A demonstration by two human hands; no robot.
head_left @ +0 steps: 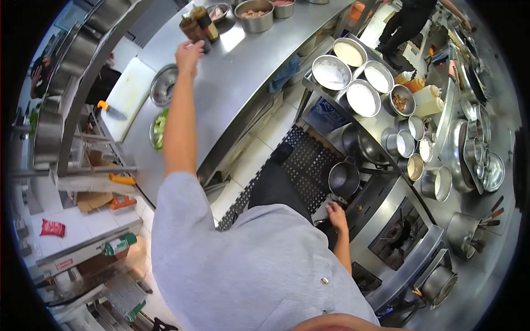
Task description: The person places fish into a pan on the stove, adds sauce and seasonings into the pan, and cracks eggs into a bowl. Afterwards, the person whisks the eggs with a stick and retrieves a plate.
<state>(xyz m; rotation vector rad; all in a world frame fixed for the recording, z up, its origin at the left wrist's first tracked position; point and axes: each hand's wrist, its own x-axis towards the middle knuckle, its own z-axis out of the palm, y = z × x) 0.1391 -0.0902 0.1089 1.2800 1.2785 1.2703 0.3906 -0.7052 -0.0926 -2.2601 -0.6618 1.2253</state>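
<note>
My left hand [189,55] reaches over the steel counter beside a dark brown sauce bottle [191,28]. Its fingers are partly bent and apart, overlapping the lower end of the bottle in view; no grip on it shows. A second dark bottle with a yellow label [205,25] stands alongside. My right hand [335,216] hangs low by the stove, loosely bent with fingers apart and nothing visible in it. Just beyond the right fingertips is a black pan [343,179]; I see a small gap between them.
Left on the counter [232,88] are a cutting board [131,91] with an orange-handled knife [112,110], a steel bowl [164,85] and chopped greens [160,129]. Several pots [363,98] of white contents line the right shelf above the stove [395,231]. Another person [408,25] stands far back.
</note>
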